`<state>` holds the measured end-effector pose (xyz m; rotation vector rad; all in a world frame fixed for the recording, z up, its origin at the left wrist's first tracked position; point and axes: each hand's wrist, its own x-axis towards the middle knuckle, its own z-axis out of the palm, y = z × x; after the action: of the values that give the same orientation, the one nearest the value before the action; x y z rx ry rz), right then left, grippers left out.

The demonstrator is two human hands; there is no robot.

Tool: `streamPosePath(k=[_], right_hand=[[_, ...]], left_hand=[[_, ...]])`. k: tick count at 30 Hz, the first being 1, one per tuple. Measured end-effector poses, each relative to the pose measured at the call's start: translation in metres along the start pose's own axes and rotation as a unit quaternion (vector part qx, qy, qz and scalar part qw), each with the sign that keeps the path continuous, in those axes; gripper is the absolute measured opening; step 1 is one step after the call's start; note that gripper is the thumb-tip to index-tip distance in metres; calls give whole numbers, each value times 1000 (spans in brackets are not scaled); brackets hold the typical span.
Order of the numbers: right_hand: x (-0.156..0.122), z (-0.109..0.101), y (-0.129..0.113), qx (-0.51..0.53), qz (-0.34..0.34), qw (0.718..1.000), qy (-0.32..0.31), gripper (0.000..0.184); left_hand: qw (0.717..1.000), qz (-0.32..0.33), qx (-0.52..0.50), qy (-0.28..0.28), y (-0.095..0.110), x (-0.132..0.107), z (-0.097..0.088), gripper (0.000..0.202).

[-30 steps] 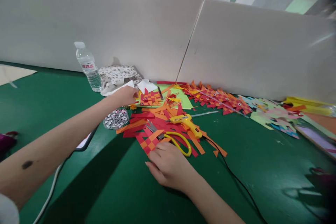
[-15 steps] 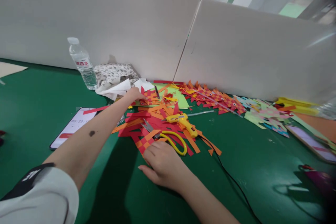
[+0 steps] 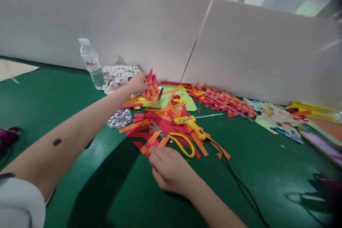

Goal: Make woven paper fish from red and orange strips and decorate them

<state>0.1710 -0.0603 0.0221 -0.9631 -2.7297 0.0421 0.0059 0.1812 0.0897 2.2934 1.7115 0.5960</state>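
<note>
My left hand (image 3: 138, 81) is closed on a woven red and orange paper fish (image 3: 152, 88), held upright above a light green sheet (image 3: 191, 102). The fish has pointed red tips and a small googly eye. My right hand (image 3: 168, 169) rests low with its fingers curled in, by a woven red and orange paper piece (image 3: 146, 148); whatever is in those fingers is hidden. Just beyond it lie yellow-handled scissors (image 3: 187, 149). A yellow glue gun (image 3: 191, 124) sits on loose red and orange paper strips (image 3: 176, 128).
A water bottle (image 3: 93, 66) and a patterned pouch (image 3: 121, 74) stand by the white partition (image 3: 133, 17). A bag of googly eyes (image 3: 120, 118) lies left of the strips. More woven fish (image 3: 227, 101) and pastel paper pieces (image 3: 280, 115) spread rightward. The glue gun's black cord (image 3: 240, 185) runs toward me.
My left hand has lifted the woven paper fish off the pile. My right thumb has drawn in toward the fingers. The bag of googly eyes shows now, and the phone on the left is out of sight.
</note>
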Motion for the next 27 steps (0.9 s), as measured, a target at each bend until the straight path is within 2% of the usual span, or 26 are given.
streamPosePath(k=[2,6,9,12,13,15,17,19,22,23,24,27], right_hand=[[0,1,1,1,-9,1000,10,11],[-1,4,2,-6,-14,998,64,13],[-1,5,2,-4,-6,994,108,15],[-1,6,2,5,-4,992,123,15],[-1,6,2,8,-5,992,123,15],[0,5,2,13,-10,993,118,16],[0,3,1,19,-13,994,111,15],[1,1,1,25,-7,995,101,14],[3,-1,0,18,23,997,76,20],[3,0,1,12,32,997,69,23],[3,0,1,4,34,997,68,24],[1,1,5,-28,13,991,127,23]], left_hand=[[997,56,37,36,3,-3,-18,52],[980,138,113,84,0,-10,-36,40],[972,172,143,77,-10,-17,-33,37],[965,210,146,54,-21,-22,-24,30],[973,196,107,60,-23,-23,-21,28],[988,120,-28,97,-26,-22,-20,22],[978,32,-152,139,-27,-20,-24,26],[961,-29,-225,157,-26,-18,-31,34],[920,-115,-354,123,-23,-26,-34,33],[877,-167,-441,98,-22,-33,-32,31],[861,-191,-465,77,-21,-43,-27,30],[838,-215,-501,2,-18,-81,-6,40]])
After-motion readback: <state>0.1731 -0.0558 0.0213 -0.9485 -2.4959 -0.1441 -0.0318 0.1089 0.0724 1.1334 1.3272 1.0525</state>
